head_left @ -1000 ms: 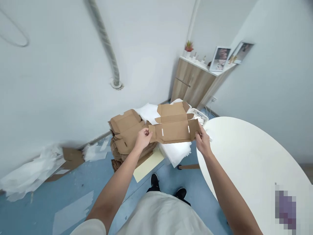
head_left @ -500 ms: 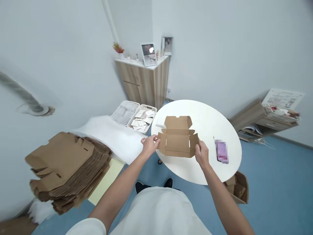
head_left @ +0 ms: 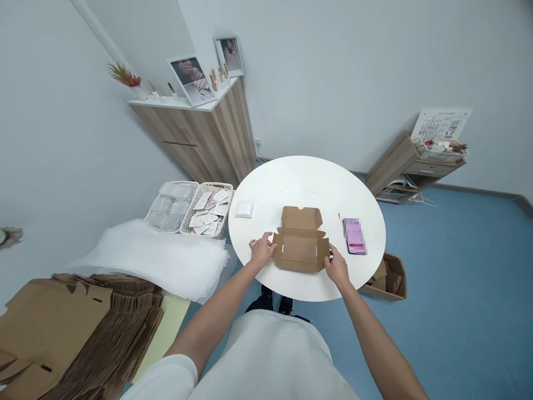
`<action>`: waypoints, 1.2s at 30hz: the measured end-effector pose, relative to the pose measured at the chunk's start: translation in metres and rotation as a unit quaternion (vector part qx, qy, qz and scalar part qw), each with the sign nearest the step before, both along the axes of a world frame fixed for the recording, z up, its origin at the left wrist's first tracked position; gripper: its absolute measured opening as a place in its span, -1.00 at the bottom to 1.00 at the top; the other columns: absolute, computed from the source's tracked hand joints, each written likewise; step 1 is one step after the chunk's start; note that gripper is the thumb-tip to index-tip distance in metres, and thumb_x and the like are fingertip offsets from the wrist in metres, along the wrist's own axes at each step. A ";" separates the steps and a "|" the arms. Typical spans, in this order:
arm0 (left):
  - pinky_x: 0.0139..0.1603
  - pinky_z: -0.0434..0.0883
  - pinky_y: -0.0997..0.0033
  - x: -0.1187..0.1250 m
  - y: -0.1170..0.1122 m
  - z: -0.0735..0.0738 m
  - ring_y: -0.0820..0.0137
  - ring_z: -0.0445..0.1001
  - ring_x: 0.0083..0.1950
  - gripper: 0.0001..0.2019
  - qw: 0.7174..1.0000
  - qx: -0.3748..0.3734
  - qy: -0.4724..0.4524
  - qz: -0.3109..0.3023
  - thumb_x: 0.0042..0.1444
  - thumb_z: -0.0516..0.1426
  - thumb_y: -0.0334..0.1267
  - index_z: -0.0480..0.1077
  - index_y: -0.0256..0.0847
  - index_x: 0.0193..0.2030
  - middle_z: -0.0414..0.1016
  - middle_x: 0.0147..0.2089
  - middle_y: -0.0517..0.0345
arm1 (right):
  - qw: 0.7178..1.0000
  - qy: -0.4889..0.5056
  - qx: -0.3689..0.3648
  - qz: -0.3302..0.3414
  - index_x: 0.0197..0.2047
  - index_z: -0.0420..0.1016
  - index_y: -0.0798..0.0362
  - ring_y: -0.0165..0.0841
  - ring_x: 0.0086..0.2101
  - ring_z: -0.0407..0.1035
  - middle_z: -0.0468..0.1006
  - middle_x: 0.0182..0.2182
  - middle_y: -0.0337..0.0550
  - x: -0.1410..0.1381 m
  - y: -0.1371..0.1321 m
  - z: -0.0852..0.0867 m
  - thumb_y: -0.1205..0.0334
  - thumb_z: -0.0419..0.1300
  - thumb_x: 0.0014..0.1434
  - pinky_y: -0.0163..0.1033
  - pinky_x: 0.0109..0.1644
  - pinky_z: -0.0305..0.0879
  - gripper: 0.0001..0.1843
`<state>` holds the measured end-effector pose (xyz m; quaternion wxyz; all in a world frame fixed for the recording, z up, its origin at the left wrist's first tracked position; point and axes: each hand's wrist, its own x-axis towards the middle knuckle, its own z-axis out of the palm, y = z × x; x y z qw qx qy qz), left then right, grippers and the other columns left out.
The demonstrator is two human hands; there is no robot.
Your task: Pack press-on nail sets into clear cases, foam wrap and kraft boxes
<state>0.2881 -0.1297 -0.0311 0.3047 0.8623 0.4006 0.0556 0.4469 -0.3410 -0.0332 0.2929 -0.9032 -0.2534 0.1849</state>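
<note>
A flat brown cardboard box blank (head_left: 300, 244), partly folded with its lid flap pointing away from me, rests on the round white table (head_left: 291, 183) near its front edge. My left hand (head_left: 261, 251) grips the blank's left side flap. My right hand (head_left: 335, 265) grips its right side flap. Both side flaps are bent upward.
A purple phone (head_left: 353, 236) lies right of the blank and a small white pad (head_left: 244, 209) at the table's left. Left of the table are two trays (head_left: 189, 208), white foam sheets (head_left: 154, 258) and a stack of flat cardboard blanks (head_left: 79, 328). A cardboard box (head_left: 389, 278) sits on the blue floor.
I have turned right from the cardboard stack to the table, carrying the blank in both hands. It has come down onto the tabletop and its side flaps are raised more.
</note>
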 end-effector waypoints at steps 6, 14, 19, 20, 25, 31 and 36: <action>-0.01 0.08 0.19 0.010 0.014 -0.017 0.35 0.42 -0.20 -0.66 0.999 -0.048 0.020 -0.016 0.01 0.04 -0.19 0.17 -0.11 -0.03 0.47 -0.35 0.24 | 0.997 0.008 -0.068 -0.024 0.22 -0.15 -0.02 -0.35 -0.28 0.33 0.41 -0.22 -0.15 -0.003 0.005 -0.019 0.31 -0.06 0.00 -0.29 -0.28 0.18 -0.32; 0.12 -0.07 0.07 0.004 0.011 -0.011 0.17 0.04 0.19 -0.54 0.965 0.125 0.024 -0.227 -0.05 0.10 -0.17 0.16 -0.12 0.04 0.13 0.15 -0.04 | 0.992 -0.032 -0.118 -0.040 0.21 -0.15 0.02 -0.31 -0.13 0.24 0.28 -0.07 -0.08 -0.004 0.015 -0.025 0.24 -0.07 0.04 -0.28 -0.20 0.18 -0.35; 0.14 -0.22 -0.07 0.004 -0.007 -0.020 0.08 0.04 0.15 -0.45 0.901 0.130 0.070 -0.409 -0.23 0.19 0.05 0.28 -0.15 -0.08 0.22 0.04 -0.05 | 0.977 -0.110 -0.175 -0.055 0.14 0.06 0.04 -0.19 0.00 0.10 0.22 -0.01 -0.01 0.006 0.024 -0.022 0.30 -0.02 -0.01 -0.12 0.00 0.02 -0.42; 0.14 -0.23 -0.08 0.005 -0.011 -0.024 0.09 0.07 0.13 -0.45 0.895 0.127 0.081 -0.420 -0.23 0.19 0.05 0.28 -0.15 -0.08 0.25 0.01 -0.05 | 0.975 -0.123 -0.179 -0.049 0.11 0.12 0.02 -0.18 0.01 0.08 0.22 -0.01 -0.01 0.009 0.027 -0.021 0.33 -0.03 -0.02 -0.08 0.02 -0.02 -0.44; 0.15 -0.19 -0.01 0.008 -0.022 -0.037 0.15 0.17 0.07 -0.56 0.897 0.120 0.109 -0.412 -0.12 0.15 -0.11 0.26 -0.15 -0.06 0.24 -0.01 -0.04 | 0.982 -0.099 -0.153 0.046 0.02 0.25 -0.06 -0.23 -0.02 0.14 0.30 -0.04 -0.09 0.037 0.047 -0.018 0.40 -0.04 -0.06 -0.05 0.04 -0.08 -0.48; 0.12 -0.10 0.09 0.013 -0.033 -0.042 0.21 0.24 0.00 -0.65 0.916 0.118 0.131 -0.360 -0.04 0.01 -0.45 0.25 -0.18 -0.06 0.26 -0.04 -0.05 | 0.989 0.060 -0.093 0.098 0.07 0.17 -0.11 -0.31 -0.08 0.26 0.41 -0.09 -0.21 0.073 0.068 -0.029 0.32 0.00 -0.02 -0.08 0.04 0.00 -0.47; 0.06 0.04 0.19 0.024 -0.039 -0.043 0.27 0.30 -0.04 -0.57 0.927 0.111 0.153 -0.324 -0.01 -0.08 -0.52 0.17 -0.15 0.03 0.25 0.01 -0.03 | 0.987 0.121 -0.040 0.102 0.01 0.29 -0.01 -0.36 -0.09 0.29 0.41 -0.07 -0.18 0.089 0.072 -0.047 0.34 -0.03 0.02 -0.19 -0.01 0.14 -0.56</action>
